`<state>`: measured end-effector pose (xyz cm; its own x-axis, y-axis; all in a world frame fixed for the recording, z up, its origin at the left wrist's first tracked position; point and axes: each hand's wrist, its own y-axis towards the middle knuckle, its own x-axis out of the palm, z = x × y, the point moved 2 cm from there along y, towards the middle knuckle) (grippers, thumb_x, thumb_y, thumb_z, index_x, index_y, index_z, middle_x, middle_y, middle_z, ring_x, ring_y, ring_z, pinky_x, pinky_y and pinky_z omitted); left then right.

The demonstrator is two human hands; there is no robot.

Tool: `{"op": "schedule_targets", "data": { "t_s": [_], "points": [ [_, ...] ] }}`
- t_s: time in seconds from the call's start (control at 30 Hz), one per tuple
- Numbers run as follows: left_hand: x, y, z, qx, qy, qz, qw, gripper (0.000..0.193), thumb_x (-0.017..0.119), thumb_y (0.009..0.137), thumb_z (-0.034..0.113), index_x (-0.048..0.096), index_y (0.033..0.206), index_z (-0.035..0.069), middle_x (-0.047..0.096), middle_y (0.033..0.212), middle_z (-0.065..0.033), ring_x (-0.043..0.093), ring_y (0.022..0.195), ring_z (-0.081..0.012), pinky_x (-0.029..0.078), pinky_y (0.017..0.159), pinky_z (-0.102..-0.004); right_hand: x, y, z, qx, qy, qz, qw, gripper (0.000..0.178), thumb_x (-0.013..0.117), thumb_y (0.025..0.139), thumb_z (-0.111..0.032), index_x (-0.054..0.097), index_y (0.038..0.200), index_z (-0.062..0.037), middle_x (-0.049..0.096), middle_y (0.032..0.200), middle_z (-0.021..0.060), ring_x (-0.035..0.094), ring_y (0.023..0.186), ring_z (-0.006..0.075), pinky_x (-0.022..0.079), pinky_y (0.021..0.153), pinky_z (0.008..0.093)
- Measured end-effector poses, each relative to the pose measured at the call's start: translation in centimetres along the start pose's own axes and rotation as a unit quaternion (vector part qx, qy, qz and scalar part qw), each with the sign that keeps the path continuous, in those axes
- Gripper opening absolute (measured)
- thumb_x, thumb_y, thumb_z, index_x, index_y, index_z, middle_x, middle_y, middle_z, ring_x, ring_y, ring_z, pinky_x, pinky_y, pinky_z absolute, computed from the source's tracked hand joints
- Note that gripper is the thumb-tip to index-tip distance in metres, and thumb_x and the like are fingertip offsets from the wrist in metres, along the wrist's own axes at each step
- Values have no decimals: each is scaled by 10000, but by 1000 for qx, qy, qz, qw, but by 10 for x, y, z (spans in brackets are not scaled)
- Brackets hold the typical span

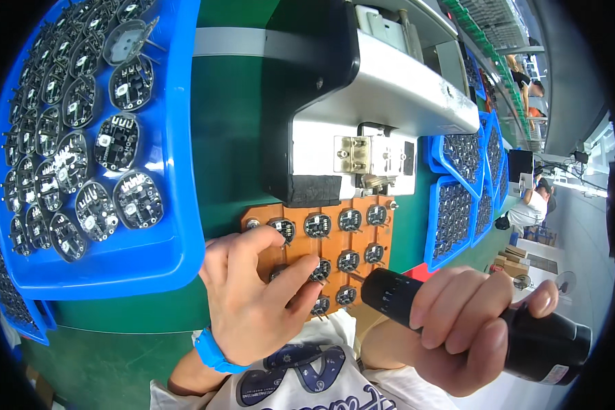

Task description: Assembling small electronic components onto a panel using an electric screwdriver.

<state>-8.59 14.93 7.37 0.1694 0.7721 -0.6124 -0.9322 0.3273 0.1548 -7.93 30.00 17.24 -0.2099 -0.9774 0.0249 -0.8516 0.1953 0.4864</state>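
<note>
An orange-brown fixture plate carries rows of small round black circuit modules with pins. My left hand, with a blue band at the wrist, rests over the plate's left part. Its fingers are spread; one fingertip touches an upper-left module and another reaches a module in the middle row. My right hand is wrapped round a black electric screwdriver, held tilted with its bit pointing left onto the plate, between the middle and lower modules. Whether the bit touches a screw is too small to tell.
Behind the plate stands a metal press-like machine. A large blue tray full of round modules is at left, with another lower left. More filled blue trays stand at right on the green table. Other people are far right.
</note>
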Motion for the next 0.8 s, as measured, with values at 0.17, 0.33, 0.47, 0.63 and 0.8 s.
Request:
{"op": "schedule_targets", "data": {
  "t_s": [0.17,0.33,0.47,0.63,0.8],
  "points": [
    [3,-1,4,-3,5,-7,1000,354,860,556,101,784,898,148,505,1154,-102,422,1054,-304,377,883,-384,-3,-12,7,7,-12,26,1000,293,506,958,-67,354,1209,-93,475,668,60,497,491,158,462,479,323],
    [8,-2,4,-3,-1,-3,1000,355,865,559,102,785,903,147,505,1154,-105,422,1050,-302,384,878,-370,-4,-16,13,11,-7,33,999,289,527,951,-59,359,1181,-109,483,669,65,510,491,164,468,481,328],
    [9,-3,7,0,-1,-1,1000,359,868,557,103,785,904,146,504,1154,-103,418,1050,-304,386,874,-365,-6,-17,12,10,-8,23,1000,293,532,952,-65,358,1182,-120,492,670,66,523,492,167,472,481,328],
    [8,-2,7,1,-3,-3,1000,366,870,555,104,785,909,146,505,1154,-100,414,1051,-305,379,882,-371,-7,-16,12,14,-23,9,1000,294,539,952,-74,355,1175,-124,502,675,69,529,492,166,474,480,327],
    [10,-4,7,2,-4,2,1000,370,870,555,112,785,913,146,506,1155,-99,416,1049,-306,372,885,-376,-6,-18,15,8,-28,12,1000,281,541,945,-68,347,1142,-121,508,678,77,535,494,170,474,478,325]
  ]
}}
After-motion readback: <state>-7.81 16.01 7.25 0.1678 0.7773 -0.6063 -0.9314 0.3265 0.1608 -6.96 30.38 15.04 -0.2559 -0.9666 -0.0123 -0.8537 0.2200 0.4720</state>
